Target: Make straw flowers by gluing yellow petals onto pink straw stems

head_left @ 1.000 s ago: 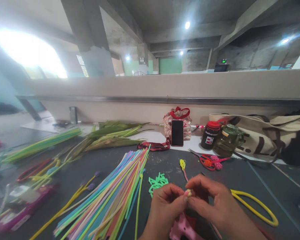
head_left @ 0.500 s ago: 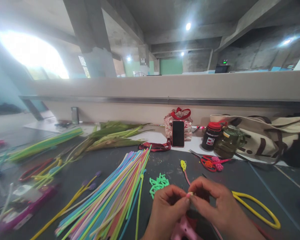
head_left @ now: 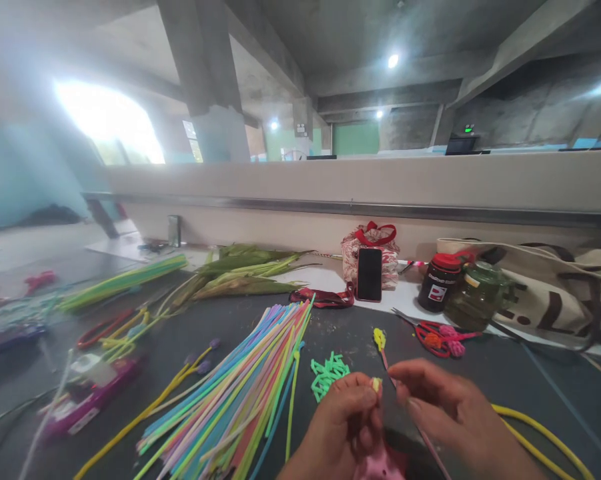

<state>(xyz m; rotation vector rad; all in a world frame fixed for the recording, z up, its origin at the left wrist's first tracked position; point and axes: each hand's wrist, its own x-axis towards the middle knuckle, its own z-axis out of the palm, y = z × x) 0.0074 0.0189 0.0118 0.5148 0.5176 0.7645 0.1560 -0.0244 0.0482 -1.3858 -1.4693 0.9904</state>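
My left hand (head_left: 343, 423) pinches a small pale yellow and pink piece (head_left: 376, 385) between thumb and fingertips. Just to its right, my right hand (head_left: 445, 407) has its thumb and fingers apart, with nothing seen between them. A pink stem with a yellow knotted head (head_left: 379, 339) lies beyond my hands and runs down behind the right one. Below my hands, a pink object (head_left: 380, 463) is partly hidden. Short green pieces (head_left: 329, 375) lie in a heap beside my left hand.
Long multicoloured strips (head_left: 235, 393) fan out at centre left. Red-handled scissors (head_left: 425, 332) lie beyond my right hand. Further back are a phone (head_left: 369, 275), a black bottle (head_left: 437, 287), a green jug (head_left: 473, 300), a canvas bag (head_left: 545, 293) and corn husks (head_left: 240, 270).
My right hand has moved off the small piece and its fingers have parted. My left hand still pinches it. The camera view has turned slightly left.
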